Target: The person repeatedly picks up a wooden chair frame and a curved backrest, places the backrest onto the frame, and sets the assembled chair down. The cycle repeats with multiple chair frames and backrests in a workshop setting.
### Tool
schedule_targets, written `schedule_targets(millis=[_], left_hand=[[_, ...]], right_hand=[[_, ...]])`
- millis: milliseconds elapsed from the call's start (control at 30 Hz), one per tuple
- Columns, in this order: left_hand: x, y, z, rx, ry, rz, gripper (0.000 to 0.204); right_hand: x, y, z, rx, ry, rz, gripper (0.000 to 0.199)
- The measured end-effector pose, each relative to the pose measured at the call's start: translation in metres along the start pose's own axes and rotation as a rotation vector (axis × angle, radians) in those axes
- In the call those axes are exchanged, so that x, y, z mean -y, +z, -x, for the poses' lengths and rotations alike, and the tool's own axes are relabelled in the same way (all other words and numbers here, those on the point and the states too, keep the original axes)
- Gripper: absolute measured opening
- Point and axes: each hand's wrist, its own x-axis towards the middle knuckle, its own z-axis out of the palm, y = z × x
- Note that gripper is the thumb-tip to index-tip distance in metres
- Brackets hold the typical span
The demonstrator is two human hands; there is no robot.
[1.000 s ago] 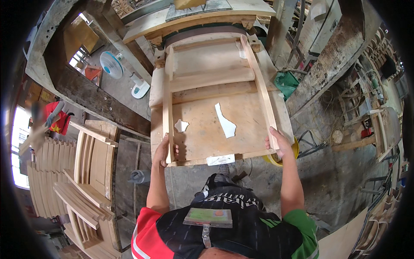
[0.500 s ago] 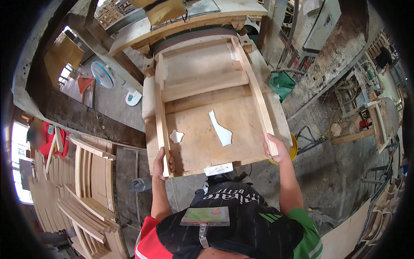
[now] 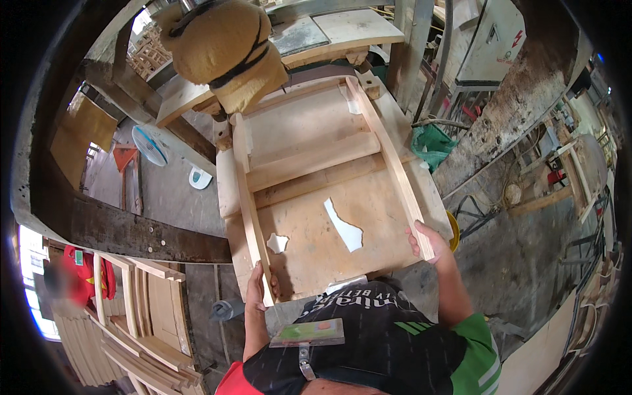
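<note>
A pale wooden frame (image 3: 315, 161) lies over a flat wooden board (image 3: 309, 266). It has two long side rails, a crossbar and a far rail, partly covered by a yellow padded bundle. My left hand (image 3: 257, 286) is wrapped around the near end of the left rail, thumb on the outer side and fingertips inside. Around the near end of the right rail closes my right hand (image 3: 430, 241). Between the rails, two irregular white patches show in the board, a small one (image 3: 277, 243) and a longer one (image 3: 345, 227).
The yellow padded bundle (image 3: 240, 56) with black straps hangs at the far left of the board. Beyond is a bench (image 3: 359, 36). A dark beam (image 3: 151, 230) and a fan (image 3: 150, 145) stand left. Stacked wooden parts (image 3: 148, 309) are lower left, near a person in red (image 3: 89, 276).
The view has shifted, so the board and frame appear lower and the yellow bundle larger. Both hands keep their hold on the rails; the frame barely shifts against the board.
</note>
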Motion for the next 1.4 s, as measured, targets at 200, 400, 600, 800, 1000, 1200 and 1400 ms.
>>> schedule_targets(millis=[200, 400, 600, 800, 1000, 1200, 1400], left_hand=[[-0.006, 0.016, 0.004, -0.079, 0.014, -0.073, 0.051], [-0.01, 0.009, 0.005, -0.12, -0.031, -0.098, 0.053], [-0.008, 0.003, 0.002, -0.085, -0.048, -0.076, 0.054], [-0.003, 0.002, 0.005, -0.095, -0.014, -0.118, 0.055], [0.001, 0.002, 0.003, -0.05, 0.028, -0.114, 0.054], [-0.003, 0.003, 0.01, -0.081, 0.014, -0.115, 0.055], [0.006, 0.005, 0.03, -0.135, 0.043, -0.149, 0.056]], right_hand=[[0.002, 0.006, 0.007, -0.097, -0.021, 0.07, 0.04], [0.002, 0.01, 0.004, -0.065, -0.037, 0.067, 0.037], [0.005, 0.016, 0.01, -0.114, -0.021, 0.057, 0.038], [0.003, 0.009, 0.008, -0.103, -0.007, 0.085, 0.041], [-0.002, 0.004, 0.004, -0.112, -0.02, 0.102, 0.048], [-0.002, 0.003, 0.007, -0.082, -0.009, 0.096, 0.05], [-0.011, -0.001, 0.023, -0.064, -0.043, 0.12, 0.053]])
